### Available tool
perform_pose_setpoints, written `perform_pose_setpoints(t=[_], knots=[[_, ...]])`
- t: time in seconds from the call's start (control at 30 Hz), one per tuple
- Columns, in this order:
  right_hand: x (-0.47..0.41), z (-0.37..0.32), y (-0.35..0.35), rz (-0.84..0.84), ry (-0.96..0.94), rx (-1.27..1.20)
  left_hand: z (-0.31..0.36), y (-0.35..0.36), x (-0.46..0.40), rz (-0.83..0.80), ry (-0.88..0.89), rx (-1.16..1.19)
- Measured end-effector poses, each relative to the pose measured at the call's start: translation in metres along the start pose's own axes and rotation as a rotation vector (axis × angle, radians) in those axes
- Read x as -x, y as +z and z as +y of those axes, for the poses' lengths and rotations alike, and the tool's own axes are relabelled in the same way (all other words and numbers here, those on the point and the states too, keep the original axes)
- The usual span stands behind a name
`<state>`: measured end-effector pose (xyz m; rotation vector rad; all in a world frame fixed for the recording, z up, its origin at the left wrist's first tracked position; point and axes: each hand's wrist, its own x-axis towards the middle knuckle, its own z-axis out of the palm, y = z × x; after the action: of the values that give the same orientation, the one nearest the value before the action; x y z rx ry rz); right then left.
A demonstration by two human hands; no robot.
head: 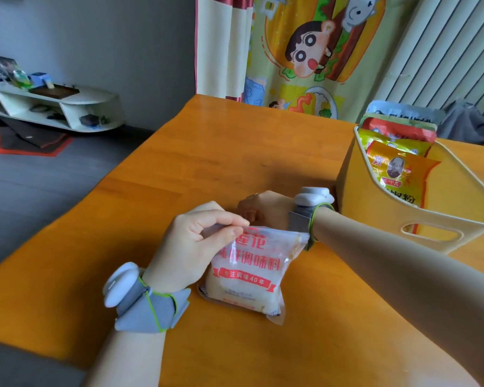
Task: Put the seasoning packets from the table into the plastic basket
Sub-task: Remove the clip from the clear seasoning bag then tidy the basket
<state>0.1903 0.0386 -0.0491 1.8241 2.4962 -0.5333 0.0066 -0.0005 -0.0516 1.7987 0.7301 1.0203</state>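
Left hand [196,241]: we pinch the packet's top edge, ready to lift.
Right hand [263,208]: fingers curled behind that edge; grip unclear to us.
Packet [249,275]: on the table [179,163], left of the basket.
Basket [419,219]: already holds several packets.

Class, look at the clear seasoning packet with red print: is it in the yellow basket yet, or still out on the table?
Out. The clear packet lies on the table, its top edge pinched by the left hand, beside the basket.
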Motion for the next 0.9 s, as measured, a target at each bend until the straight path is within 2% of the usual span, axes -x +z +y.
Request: perform_pose_setpoints(t=[0.1, 0.27, 0.37, 0.47, 0.57, 0.7, 0.9], knots=[[0.007, 0.000, -0.010, -0.020, 0.025, 0.087, -0.002, 0.008, -0.002, -0.028, 0.017, -0.025], [0.038, 0.007, -0.030, 0.191, 0.174, 0.043, -0.004, 0.019, -0.006, -0.039, 0.017, -0.050], [0.061, 0.004, -0.038, 0.296, 0.164, -0.012, -0.003, 0.027, -0.011, -0.010, 0.012, -0.056], [0.074, -0.004, -0.036, 0.325, 0.161, -0.042, 0.002, 0.036, -0.014, -0.045, 0.030, -0.084], [0.073, -0.006, -0.034, 0.301, 0.200, -0.075, 0.006, 0.038, -0.012, -0.071, 0.040, -0.084], [0.054, 0.007, -0.030, 0.207, 0.182, -0.251, 0.006, 0.029, -0.009, -0.029, 0.057, -0.096], [0.018, 0.031, -0.012, 0.016, 0.139, -0.238, 0.002, 0.004, -0.007, 0.035, 0.032, -0.095]])
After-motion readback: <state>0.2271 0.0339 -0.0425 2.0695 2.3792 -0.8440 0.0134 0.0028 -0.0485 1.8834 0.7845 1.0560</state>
